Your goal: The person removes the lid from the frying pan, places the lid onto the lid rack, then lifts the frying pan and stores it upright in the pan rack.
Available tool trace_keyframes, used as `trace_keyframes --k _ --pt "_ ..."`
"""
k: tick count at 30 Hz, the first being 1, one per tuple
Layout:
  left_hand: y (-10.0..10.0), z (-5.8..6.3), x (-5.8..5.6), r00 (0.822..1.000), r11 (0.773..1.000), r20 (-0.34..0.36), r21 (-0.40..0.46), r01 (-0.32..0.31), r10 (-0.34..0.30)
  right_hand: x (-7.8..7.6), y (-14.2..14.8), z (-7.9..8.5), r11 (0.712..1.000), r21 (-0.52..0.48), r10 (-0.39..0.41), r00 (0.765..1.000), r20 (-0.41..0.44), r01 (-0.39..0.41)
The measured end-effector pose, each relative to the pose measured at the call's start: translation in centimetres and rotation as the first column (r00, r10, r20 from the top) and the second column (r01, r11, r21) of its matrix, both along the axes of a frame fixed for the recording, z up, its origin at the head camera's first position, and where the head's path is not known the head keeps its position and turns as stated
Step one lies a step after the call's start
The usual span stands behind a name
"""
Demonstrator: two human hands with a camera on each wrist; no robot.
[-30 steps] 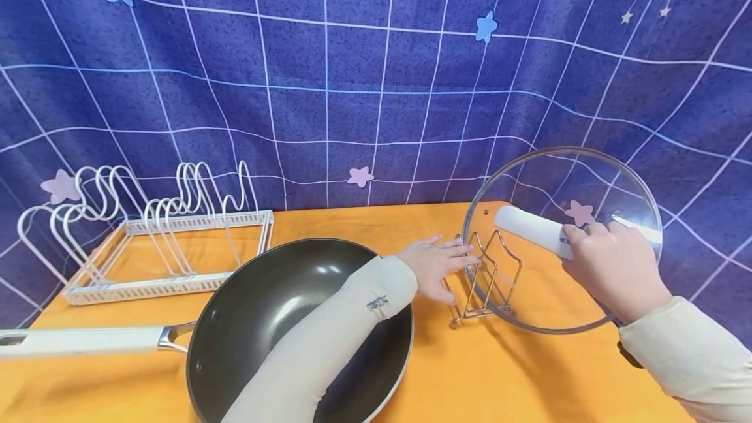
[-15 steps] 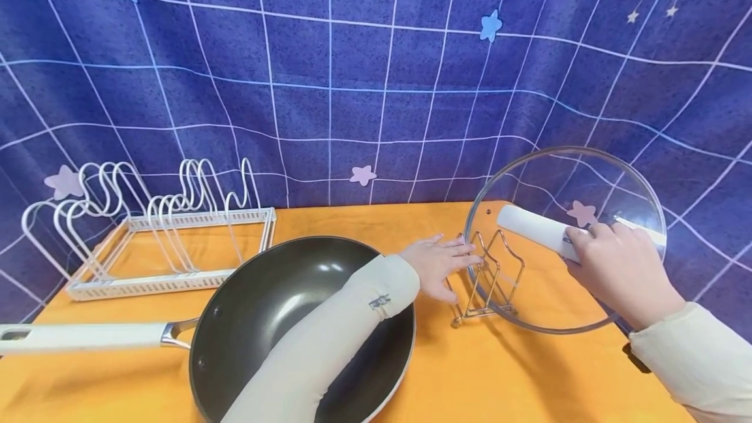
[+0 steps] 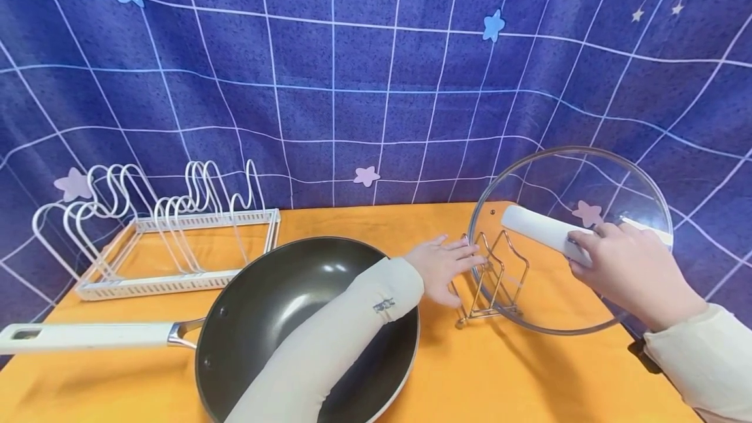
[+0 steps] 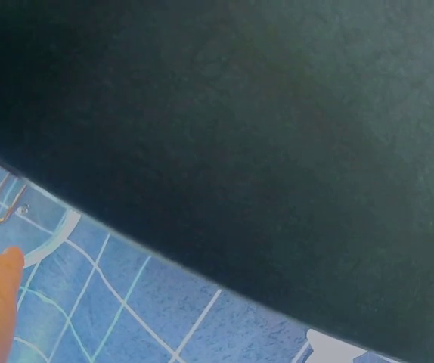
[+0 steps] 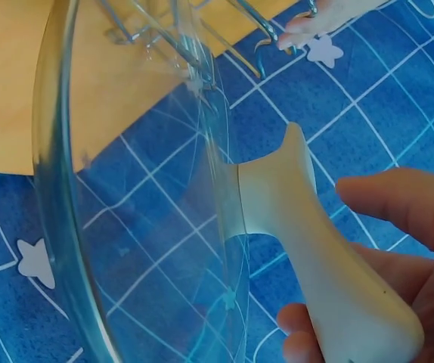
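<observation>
The person is apparently steadying a small wire rack while standing a glass lid in it. The right hand is curling round the lid's white handle, with one digit showing apart from it in the right wrist view; the left hand is spreading nearly straight fingers at the rack, gripping nothing visible. The lid is tilting on edge, its left rim passing among the rack's wires; whether it is fully seated, one cannot tell. The next move seems to be calling for a check of the lid's balance before any letting go. The wok is crowding the left side, its rim running beneath the left sleeve and near the rack. Bare bench is stretching in front of the rack, while a curtain is bounding the back.
</observation>
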State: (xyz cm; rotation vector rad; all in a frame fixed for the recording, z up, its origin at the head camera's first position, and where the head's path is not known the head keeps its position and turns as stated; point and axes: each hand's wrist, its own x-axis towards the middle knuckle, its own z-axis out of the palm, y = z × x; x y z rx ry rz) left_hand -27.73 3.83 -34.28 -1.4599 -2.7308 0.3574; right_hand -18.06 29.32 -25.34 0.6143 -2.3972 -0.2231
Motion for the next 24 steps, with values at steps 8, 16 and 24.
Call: trace_keyframes --k 8,16,24 --pt "0.1 0.2 0.2 0.999 0.999 0.035 0.014 -0.03 0.029 0.5 0.0 -0.5 0.998 0.029 -0.055 0.996 0.072 0.053" --pt "0.3 0.7 0.5 0.991 0.995 0.104 0.049 -0.086 0.081 0.8 -0.1 -1.0 0.996 0.014 -0.089 0.994 0.06 0.088" --pt "-0.3 1.8 1.3 0.986 0.995 0.148 0.058 -0.086 0.076 2.0 -1.7 -2.8 0.984 -0.17 -0.048 0.999 -0.024 0.043"
